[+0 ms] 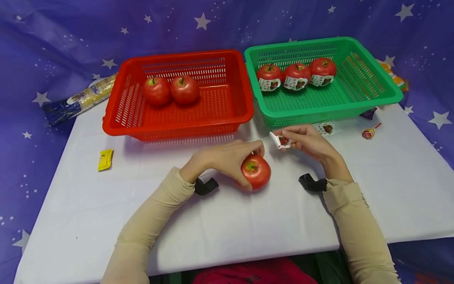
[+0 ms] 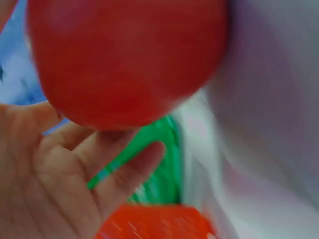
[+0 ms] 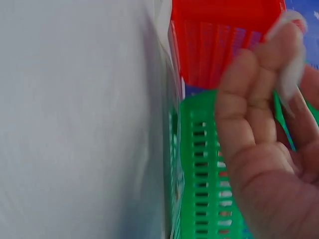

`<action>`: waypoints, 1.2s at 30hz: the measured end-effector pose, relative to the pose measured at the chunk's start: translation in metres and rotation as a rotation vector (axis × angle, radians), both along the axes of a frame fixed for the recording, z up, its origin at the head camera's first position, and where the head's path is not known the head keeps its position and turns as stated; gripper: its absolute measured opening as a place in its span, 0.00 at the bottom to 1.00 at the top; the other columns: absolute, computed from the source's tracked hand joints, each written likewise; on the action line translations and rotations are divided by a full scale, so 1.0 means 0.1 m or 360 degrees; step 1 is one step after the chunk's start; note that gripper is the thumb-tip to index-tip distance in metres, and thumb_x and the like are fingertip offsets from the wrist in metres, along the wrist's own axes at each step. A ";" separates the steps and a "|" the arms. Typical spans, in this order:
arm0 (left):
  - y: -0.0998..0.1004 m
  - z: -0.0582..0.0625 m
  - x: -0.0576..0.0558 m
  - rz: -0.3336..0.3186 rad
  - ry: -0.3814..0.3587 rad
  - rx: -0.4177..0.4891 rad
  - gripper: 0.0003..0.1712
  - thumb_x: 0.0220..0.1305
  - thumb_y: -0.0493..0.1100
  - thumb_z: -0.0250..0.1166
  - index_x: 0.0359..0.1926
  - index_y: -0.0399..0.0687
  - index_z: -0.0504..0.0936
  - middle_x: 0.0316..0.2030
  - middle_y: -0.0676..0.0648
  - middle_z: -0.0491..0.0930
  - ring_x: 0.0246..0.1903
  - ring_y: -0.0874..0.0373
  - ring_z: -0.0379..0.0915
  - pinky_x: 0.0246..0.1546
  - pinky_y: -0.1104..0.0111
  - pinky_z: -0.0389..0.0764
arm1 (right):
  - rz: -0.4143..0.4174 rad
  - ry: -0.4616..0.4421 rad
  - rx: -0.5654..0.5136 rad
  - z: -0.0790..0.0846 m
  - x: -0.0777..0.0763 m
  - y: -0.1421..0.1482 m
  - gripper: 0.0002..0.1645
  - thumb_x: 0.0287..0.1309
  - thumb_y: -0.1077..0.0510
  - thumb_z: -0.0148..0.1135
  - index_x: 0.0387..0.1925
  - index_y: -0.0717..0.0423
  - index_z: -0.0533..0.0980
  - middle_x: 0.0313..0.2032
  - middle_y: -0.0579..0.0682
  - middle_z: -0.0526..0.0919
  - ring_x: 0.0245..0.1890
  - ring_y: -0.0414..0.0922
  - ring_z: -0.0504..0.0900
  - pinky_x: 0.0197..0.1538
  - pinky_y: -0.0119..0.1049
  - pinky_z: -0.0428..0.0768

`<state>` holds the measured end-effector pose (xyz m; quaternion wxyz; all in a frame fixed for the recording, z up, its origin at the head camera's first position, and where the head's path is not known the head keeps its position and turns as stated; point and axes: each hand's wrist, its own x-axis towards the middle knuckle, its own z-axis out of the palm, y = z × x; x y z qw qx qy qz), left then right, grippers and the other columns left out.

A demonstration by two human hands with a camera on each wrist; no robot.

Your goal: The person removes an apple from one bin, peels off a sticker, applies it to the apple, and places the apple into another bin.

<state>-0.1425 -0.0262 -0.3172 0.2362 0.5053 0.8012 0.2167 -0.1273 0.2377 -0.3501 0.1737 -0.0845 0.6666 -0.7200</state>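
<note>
My left hand point(image 1: 232, 159) grips a red apple point(image 1: 258, 173) at the middle of the white table, thumb on the near side and fingers round the far side. In the left wrist view the apple point(image 2: 129, 59) fills the top, above the palm and spread fingers. Just right of it my right hand point(image 1: 308, 142) pinches a white sticker point(image 1: 280, 141) printed with a red apple picture; its edge curls up. In the right wrist view the sticker point(image 3: 291, 74) shows edge-on between fingers and thumb. The held apple shows no label on its visible side.
Behind my hands stand a red basket point(image 1: 177, 128) with two plain apples and a green basket point(image 1: 330, 108) with three labelled apples. A sticker sheet point(image 1: 327, 128) lies by the green basket, near a lollipop point(image 1: 369, 133). A yellow packet point(image 1: 105, 159) lies left.
</note>
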 end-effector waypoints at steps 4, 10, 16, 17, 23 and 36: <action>-0.09 -0.04 -0.23 0.0162 -0.0182 0.0016 0.36 0.50 0.56 0.73 0.59 0.54 0.72 0.54 0.52 0.77 0.54 0.59 0.71 0.56 0.66 0.73 | -0.0050 0.0176 -0.0052 0.00 0.03 -0.13 0.19 0.58 0.75 0.56 0.41 0.52 0.83 0.42 0.42 0.84 0.29 0.36 0.80 0.34 0.28 0.80; -0.17 -0.02 -0.37 0.0233 -0.0264 -0.0077 0.37 0.66 0.58 0.59 0.70 0.49 0.63 0.66 0.48 0.68 0.65 0.54 0.63 0.67 0.60 0.63 | -0.0074 0.0331 0.0022 0.04 0.15 -0.45 0.19 0.46 0.77 0.63 0.36 0.53 0.78 0.30 0.42 0.80 0.23 0.35 0.75 0.28 0.25 0.74; -0.18 -0.03 -0.38 0.0223 -0.0315 -0.0040 0.33 0.68 0.56 0.56 0.68 0.47 0.64 0.60 0.49 0.72 0.58 0.57 0.68 0.63 0.63 0.67 | -0.0212 0.0497 0.0278 0.07 0.23 -0.63 0.18 0.39 0.74 0.72 0.31 0.55 0.76 0.27 0.40 0.77 0.16 0.37 0.60 0.21 0.30 0.60; -0.18 -0.04 -0.39 0.0229 -0.0324 -0.0034 0.32 0.68 0.56 0.56 0.68 0.47 0.65 0.59 0.49 0.73 0.57 0.57 0.69 0.63 0.63 0.68 | -0.0231 0.0533 0.0318 0.06 0.24 -0.64 0.18 0.38 0.74 0.73 0.31 0.56 0.76 0.26 0.40 0.77 0.15 0.38 0.57 0.20 0.32 0.57; -0.21 -0.11 -0.46 0.0258 -0.0422 0.0004 0.30 0.70 0.55 0.54 0.67 0.46 0.65 0.60 0.48 0.72 0.59 0.57 0.67 0.65 0.63 0.66 | -0.0250 0.0625 0.0423 0.04 0.23 -0.66 0.19 0.38 0.73 0.74 0.31 0.62 0.74 0.28 0.42 0.76 0.18 0.38 0.66 0.22 0.30 0.65; -0.15 -0.02 -0.36 0.0351 -0.0370 -0.0073 0.27 0.73 0.58 0.47 0.65 0.50 0.68 0.59 0.50 0.73 0.59 0.58 0.68 0.64 0.63 0.66 | -0.0299 0.0738 0.0633 0.06 0.27 -0.69 0.18 0.36 0.68 0.78 0.31 0.59 0.76 0.27 0.44 0.76 0.23 0.41 0.66 0.26 0.31 0.65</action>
